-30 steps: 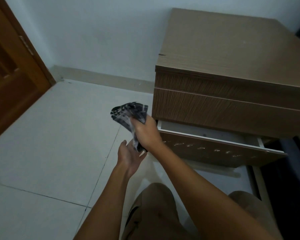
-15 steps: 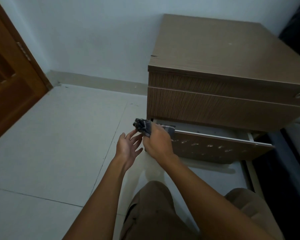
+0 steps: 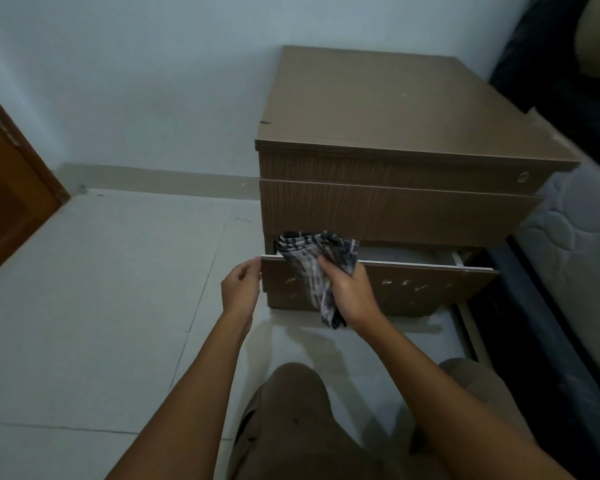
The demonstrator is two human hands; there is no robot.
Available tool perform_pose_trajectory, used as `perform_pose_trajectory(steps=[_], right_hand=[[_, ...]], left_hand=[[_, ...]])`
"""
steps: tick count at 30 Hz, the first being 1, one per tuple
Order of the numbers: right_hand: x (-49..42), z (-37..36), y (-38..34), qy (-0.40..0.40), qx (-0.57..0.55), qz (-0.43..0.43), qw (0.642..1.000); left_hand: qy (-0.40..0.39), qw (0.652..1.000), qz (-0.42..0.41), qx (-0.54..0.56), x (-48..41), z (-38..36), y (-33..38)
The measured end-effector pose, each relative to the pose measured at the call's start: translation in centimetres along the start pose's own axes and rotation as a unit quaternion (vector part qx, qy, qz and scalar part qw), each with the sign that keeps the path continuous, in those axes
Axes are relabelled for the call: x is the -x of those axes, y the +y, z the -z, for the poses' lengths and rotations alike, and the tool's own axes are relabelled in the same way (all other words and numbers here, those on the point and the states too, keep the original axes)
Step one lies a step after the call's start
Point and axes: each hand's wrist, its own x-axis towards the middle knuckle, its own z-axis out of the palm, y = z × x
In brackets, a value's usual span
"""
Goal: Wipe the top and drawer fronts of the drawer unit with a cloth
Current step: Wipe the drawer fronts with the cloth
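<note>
A brown wooden drawer unit (image 3: 388, 109) stands against the wall with two closed drawers and a bottom drawer (image 3: 416, 289) pulled partly out. My right hand (image 3: 349, 292) grips a dark checked cloth (image 3: 312, 265) that lies against the left part of the bottom drawer's front and over its top edge. My left hand (image 3: 239, 289) is just left of that drawer, fingers loosely curled, fingertips touching its top left corner and holding nothing.
A wooden door (image 3: 11, 188) is at the far left. White floor tiles (image 3: 101, 289) spread to the left of the unit. A mattress (image 3: 575, 223) and dark bed frame (image 3: 534, 341) run along the right. My knees (image 3: 291, 410) are below.
My right hand brought the cloth from mid-air left of the unit onto the bottom drawer's front. My left hand rose to the drawer's left corner. The camera moved back and tilted.
</note>
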Motion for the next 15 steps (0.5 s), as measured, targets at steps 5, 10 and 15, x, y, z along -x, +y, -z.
perform_pose_trajectory(steps=[5,10,15], right_hand=[[2.1,4.6,0.8,0.112,-0.011,0.005,0.994],[3.8,7.3,1.3,0.183,-0.044,0.0,0.982],[5.3,9.2,1.6,0.267,-0.088,0.004,0.96]], left_hand=[[0.085,0.996,-0.03,-0.006,1.6,-2.6,0.6],[0.094,0.995,0.03,0.031,1.2,-2.9,0.9],[0.069,0.995,0.05,0.049,0.8,-2.9,1.5]])
